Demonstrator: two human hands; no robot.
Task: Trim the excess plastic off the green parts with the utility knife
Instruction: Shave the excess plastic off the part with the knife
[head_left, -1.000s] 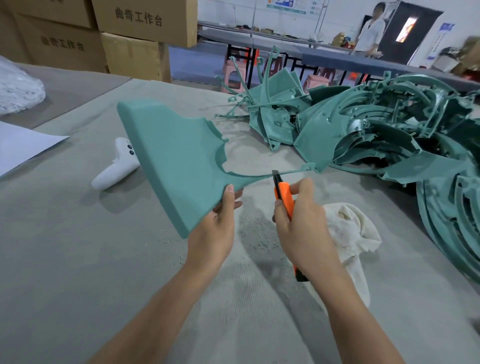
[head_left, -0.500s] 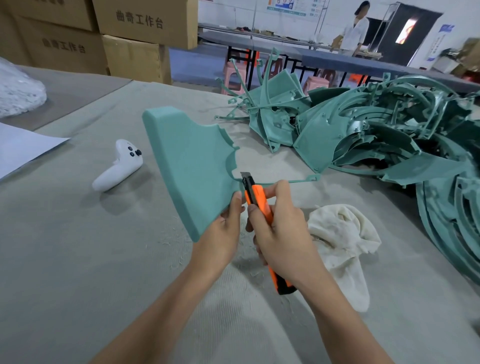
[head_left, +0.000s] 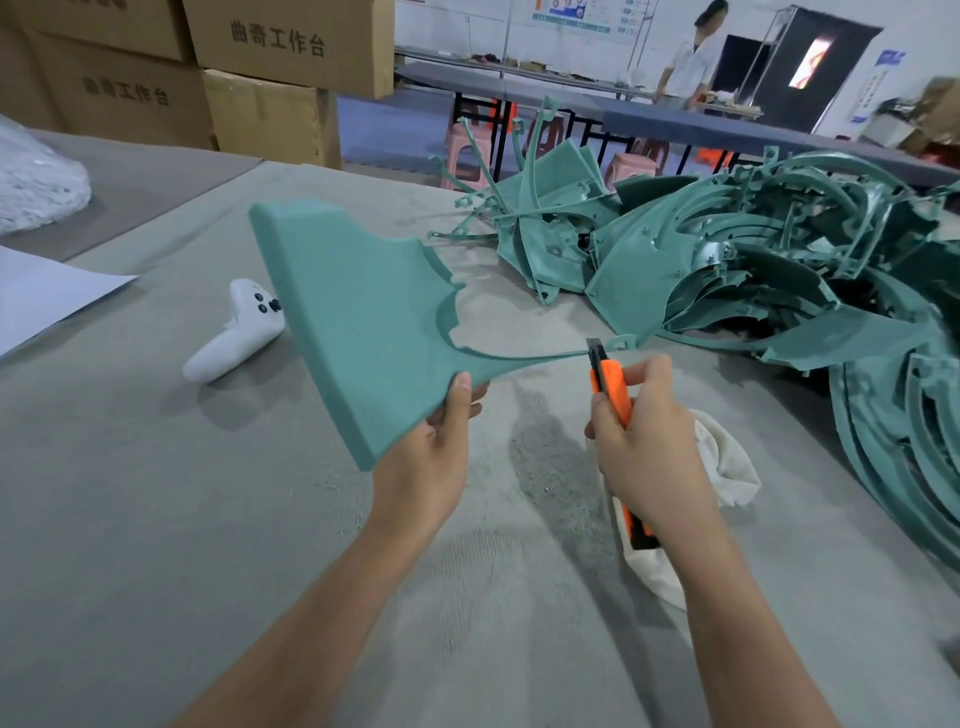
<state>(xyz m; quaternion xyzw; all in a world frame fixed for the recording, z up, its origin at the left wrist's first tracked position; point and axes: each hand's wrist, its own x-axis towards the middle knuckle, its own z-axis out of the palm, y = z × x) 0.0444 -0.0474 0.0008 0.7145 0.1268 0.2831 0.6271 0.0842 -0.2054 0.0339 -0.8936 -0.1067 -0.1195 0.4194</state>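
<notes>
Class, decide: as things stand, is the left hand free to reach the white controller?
Probably not: the left hand grips the green part, though the white controller lies uncovered nearby.

The upper cardboard box (head_left: 280, 41) carries the dark printed characters "曲奇工作台". The same five characters stand on the lower box (head_left: 124, 93) to its left. The print on the wall poster (head_left: 571, 10) is too small to read.

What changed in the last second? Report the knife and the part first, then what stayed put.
The right hand slid the utility knife outward along the green part's thin strip, from beside the left hand half a second ago to near the far tip. Grips unchanged: left hand holds the part, right hand the knife. Controller, cloth and pile stayed put.
</notes>
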